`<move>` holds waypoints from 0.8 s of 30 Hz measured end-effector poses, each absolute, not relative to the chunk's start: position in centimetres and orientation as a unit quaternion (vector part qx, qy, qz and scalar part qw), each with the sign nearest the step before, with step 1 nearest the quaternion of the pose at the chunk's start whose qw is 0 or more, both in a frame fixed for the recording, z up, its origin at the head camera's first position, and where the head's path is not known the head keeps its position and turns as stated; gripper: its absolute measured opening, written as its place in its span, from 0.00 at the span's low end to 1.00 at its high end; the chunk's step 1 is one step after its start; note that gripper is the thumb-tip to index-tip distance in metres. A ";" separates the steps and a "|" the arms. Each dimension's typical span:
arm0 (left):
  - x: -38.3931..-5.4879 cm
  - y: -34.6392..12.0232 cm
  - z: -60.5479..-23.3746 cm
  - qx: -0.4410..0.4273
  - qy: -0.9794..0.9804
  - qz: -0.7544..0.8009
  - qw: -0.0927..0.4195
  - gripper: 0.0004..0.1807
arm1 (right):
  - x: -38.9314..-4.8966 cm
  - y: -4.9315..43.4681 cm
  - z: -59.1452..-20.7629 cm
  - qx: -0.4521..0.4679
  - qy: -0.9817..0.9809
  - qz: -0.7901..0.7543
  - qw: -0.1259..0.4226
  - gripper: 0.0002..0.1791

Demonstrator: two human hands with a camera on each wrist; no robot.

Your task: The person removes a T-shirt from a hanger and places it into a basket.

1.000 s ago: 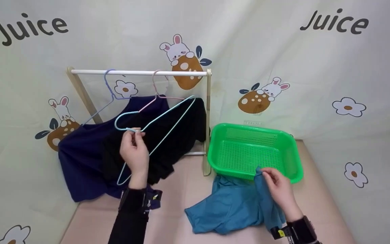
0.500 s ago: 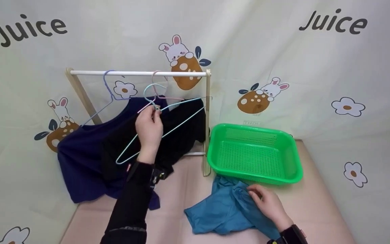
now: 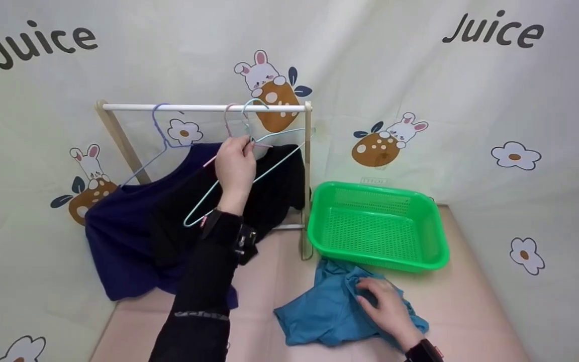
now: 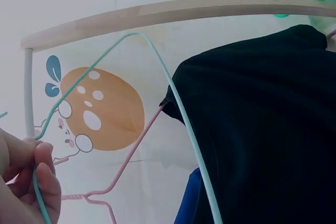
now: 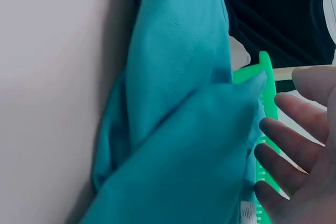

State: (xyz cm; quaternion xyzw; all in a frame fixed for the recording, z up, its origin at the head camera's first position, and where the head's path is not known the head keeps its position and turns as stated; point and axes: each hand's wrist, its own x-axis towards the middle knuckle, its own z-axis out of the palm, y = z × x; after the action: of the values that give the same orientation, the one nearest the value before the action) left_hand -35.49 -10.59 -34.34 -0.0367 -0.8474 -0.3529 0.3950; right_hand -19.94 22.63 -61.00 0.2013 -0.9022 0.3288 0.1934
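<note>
Textures were kinda all over
Green basket [image 3: 377, 234] looked glossy plastic, teal garment [image 3: 322, 311] smooth cloth, rack post [image 4: 173, 14] matt wood.

Green basket [image 3: 372, 231] before rabbit-print backdrop [image 3: 370, 70]

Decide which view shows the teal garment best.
The head view: the teal garment fits in frame, though the right hand covers some. The right wrist view crops it; the left wrist view lacks it.
</note>
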 end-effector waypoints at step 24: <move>-37.4 -7.2 -36.2 -0.039 -0.907 -0.236 0.345 0.06 | -20.3 20.3 -61.7 0.186 -0.947 0.260 0.039 0.53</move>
State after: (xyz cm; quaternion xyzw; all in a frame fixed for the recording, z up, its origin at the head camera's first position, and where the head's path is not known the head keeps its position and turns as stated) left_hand -37.42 -7.22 -36.20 -0.0392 -0.9075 -0.2363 0.3451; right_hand -20.27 20.34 -61.70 0.1856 -0.9468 0.2598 0.0392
